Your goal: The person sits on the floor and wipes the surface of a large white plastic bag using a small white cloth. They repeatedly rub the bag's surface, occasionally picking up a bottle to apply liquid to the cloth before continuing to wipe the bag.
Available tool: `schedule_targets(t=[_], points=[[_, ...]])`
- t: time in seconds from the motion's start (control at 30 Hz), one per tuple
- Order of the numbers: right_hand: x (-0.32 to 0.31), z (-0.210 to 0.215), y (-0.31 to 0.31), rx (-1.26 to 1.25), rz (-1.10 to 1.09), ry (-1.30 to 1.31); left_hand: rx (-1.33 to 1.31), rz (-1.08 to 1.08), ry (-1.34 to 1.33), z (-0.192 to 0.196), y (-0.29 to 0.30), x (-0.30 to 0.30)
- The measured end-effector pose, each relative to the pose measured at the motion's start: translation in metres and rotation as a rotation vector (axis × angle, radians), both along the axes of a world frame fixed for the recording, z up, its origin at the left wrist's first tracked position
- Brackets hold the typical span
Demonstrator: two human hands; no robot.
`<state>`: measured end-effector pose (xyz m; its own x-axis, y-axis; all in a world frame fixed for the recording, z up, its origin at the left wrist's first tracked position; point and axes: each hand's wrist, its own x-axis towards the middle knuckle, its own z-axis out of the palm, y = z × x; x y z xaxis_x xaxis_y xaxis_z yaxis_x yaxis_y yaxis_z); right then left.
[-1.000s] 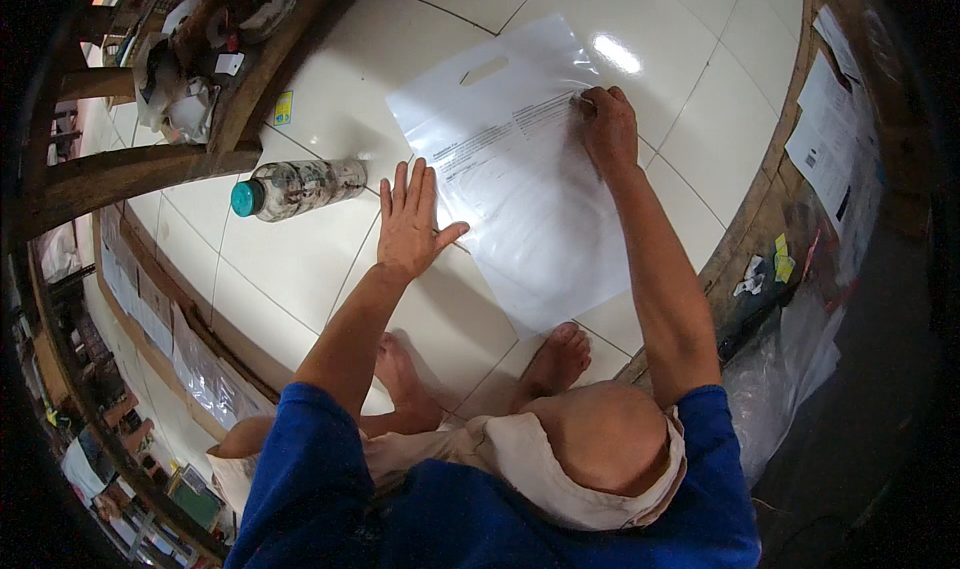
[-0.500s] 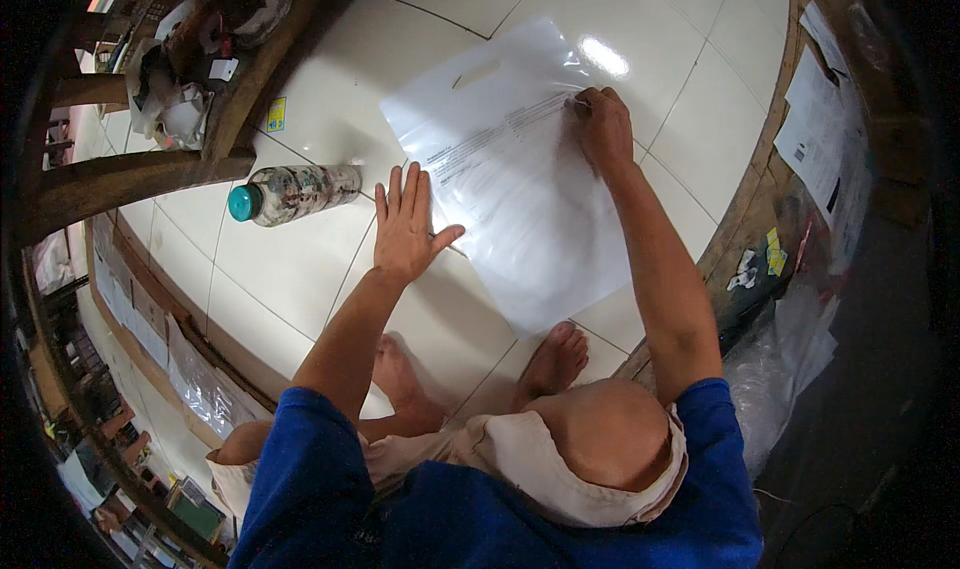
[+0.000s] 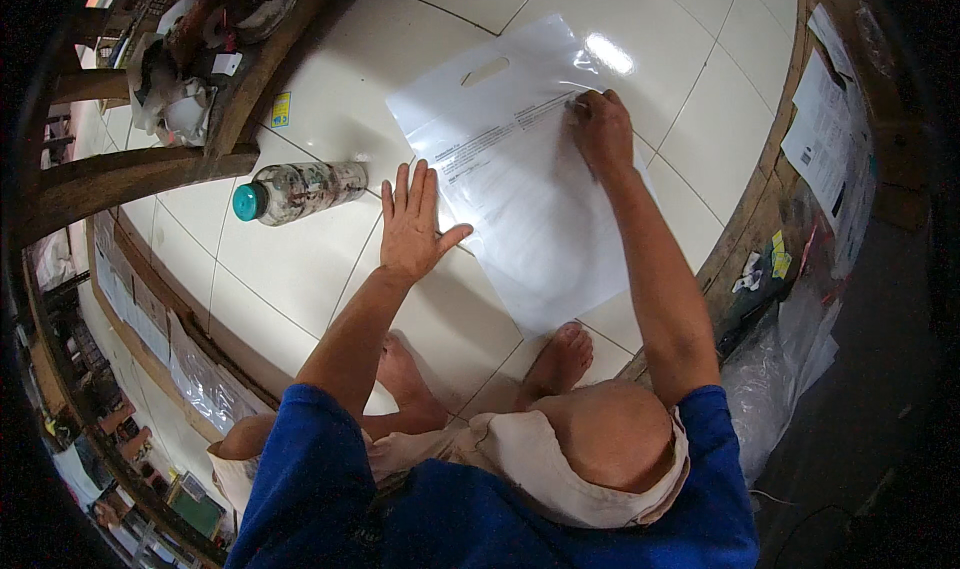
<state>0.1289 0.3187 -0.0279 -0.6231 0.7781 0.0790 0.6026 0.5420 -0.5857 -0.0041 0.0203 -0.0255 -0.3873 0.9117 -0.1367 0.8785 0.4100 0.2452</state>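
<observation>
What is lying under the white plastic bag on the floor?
The white plastic bag lies flat on the glossy white floor tiles. The left hand presses its edge, the right hand its top. The bag is opaque; anything beneath or inside is hidden.

Cluttered workshop or storeroom, white tiled floor (image 3: pixel 330 59), wooden shelving (image 3: pixel 110 174), stacked plastic-wrapped goods (image 3: pixel 205 384)

The right hand (image 3: pixel 603 129) is covering part of the white plastic bag (image 3: pixel 530 184), and its curled fingers are hiding whatever it is pinching there. The fine print on the bag is reading too small to make out. The clutter on the wooden shelf (image 3: pixel 205 39) is blurring toward the rim.
</observation>
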Motion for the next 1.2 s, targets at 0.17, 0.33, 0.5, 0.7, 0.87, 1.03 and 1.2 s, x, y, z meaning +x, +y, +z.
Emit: schedule_targets(t=[0.17, 0.33, 0.5, 0.7, 0.87, 1.03, 1.2], points=[[-0.032, -0.04, -0.079, 0.064, 0.322, 0.026, -0.006, 0.022, -0.001, 0.001, 0.003, 0.002], [-0.043, -0.051, -0.115, 0.164, 0.34, 0.041, 0.07, 0.019, -0.072, 0.002, 0.006, 0.001], [-0.012, -0.004, 0.008, 0.081, 0.035, -0.014, 0.071, 0.039, -0.047, 0.0, -0.002, -0.003], [-0.015, -0.006, -0.065, -0.112, 0.302, 0.171, 0.13, 0.065, -0.156, 0.005, 0.002, -0.014], [-0.039, 0.016, -0.15, -0.125, 0.484, 0.058, 0.162, 0.05, -0.196, 0.009, 0.0, -0.024], [-0.046, 0.008, -0.158, -0.044, 0.573, 0.034, 0.087, 0.083, -0.225, 0.011, 0.0, -0.024], [-0.08, -0.01, -0.118, 0.128, 0.472, 0.01, 0.042, 0.132, -0.247, 0.015, 0.011, -0.021]])
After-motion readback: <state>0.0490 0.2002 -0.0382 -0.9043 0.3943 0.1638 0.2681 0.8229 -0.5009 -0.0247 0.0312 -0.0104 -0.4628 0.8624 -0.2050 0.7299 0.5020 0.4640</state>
